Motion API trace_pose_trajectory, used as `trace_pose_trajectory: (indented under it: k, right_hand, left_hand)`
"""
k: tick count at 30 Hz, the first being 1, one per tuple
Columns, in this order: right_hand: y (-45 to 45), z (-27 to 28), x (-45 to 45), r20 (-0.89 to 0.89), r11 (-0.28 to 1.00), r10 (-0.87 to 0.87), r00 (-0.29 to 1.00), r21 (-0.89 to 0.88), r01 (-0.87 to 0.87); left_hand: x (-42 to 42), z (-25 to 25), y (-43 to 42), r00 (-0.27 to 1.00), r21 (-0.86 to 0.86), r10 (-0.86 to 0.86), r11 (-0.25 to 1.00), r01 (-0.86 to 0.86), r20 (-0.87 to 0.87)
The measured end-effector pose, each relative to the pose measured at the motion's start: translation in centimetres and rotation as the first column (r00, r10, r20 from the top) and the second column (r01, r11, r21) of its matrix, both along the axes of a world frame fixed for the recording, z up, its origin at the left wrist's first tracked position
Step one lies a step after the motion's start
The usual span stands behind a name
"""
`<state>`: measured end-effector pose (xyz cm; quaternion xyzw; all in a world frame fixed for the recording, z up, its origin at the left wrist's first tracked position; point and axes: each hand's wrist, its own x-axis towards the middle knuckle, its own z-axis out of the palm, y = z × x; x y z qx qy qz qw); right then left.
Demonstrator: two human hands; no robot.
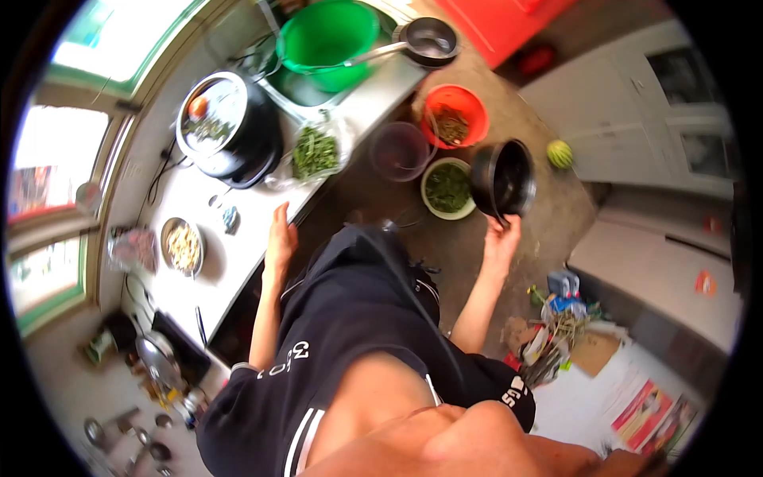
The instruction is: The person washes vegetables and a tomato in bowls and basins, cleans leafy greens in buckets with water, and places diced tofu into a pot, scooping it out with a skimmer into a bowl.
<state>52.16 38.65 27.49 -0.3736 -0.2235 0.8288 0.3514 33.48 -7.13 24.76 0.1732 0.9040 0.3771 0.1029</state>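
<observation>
My right hand (501, 240) grips the rim of a dark round pot (504, 181). The pot is tilted on its side, its mouth turned to the right, beside a pale basin of green leaves (447, 189) on the floor. My left hand (281, 236) is at the counter's edge with its fingers stretched out and nothing in them. Nearest to it on the counter are a plastic bag of chopped greens (315, 153) and a small blue-and-white crumpled item (230, 219).
A large black cooker (253, 147), a bowl of pale pieces (183, 246) and a knife (200, 324) sit on the counter (230, 266). A green basin (327, 40) and a saucepan (430, 41) stand by the sink. Floor: red bucket (455, 119), clear bucket (399, 152), melon (559, 154), piled scraps (556, 326).
</observation>
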Motion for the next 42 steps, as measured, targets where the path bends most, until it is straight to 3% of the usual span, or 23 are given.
trace_pose_trajectory:
  k: [5, 12, 19, 22, 28, 31, 35, 42]
  right_hand:
    - [-1.3, 2.5, -0.4, 0.283, 0.99, -0.056, 0.957, 0.142, 0.016]
    - [-0.5, 5.7, 2.7, 0.305, 0.941, -0.099, 0.947, 0.337, -0.01]
    - [0.8, 1.3, 1.3, 0.157, 0.96, -0.135, 0.978, 0.266, 0.089]
    - [-0.1, 0.6, 1.8, 0.176, 0.965, -0.148, 0.973, 0.243, 0.102]
    - [-0.6, 2.9, 3.8, 0.237, 0.969, -0.058, 0.97, 0.247, -0.002]
    - [-1.3, 2.7, 2.3, 0.178, 0.97, -0.162, 0.97, 0.21, 0.124]
    - [-1.7, 0.6, 2.8, 0.145, 0.984, -0.141, 0.979, 0.13, 0.123]
    - [-1.8, 2.9, 3.8, 0.279, 0.959, -0.166, 0.946, 0.267, 0.09]
  left_hand:
    - [-0.2, -0.3, 0.5, 1.0, -0.038, -0.017, 0.999, 0.018, 0.018]
    - [-0.3, -0.5, 1.6, 0.998, -0.04, -0.01, 0.999, 0.013, 0.063]
    - [-0.6, -0.3, 3.1, 0.994, -0.051, -0.098, 0.994, 0.1, 0.045]
    - [-0.9, -1.4, 3.0, 0.972, -0.086, -0.182, 0.981, 0.171, -0.145]
    - [-0.1, 0.3, 3.9, 0.986, -0.052, -0.124, 0.99, 0.131, 0.115]
    - [0.1, -0.5, 3.7, 0.983, -0.018, -0.173, 0.984, 0.175, 0.063]
    - [0.6, 0.3, 3.7, 0.987, -0.023, -0.158, 0.987, 0.159, 0.041]
    - [1.1, 0.9, 3.1, 0.988, -0.077, -0.121, 0.989, 0.129, 0.095]
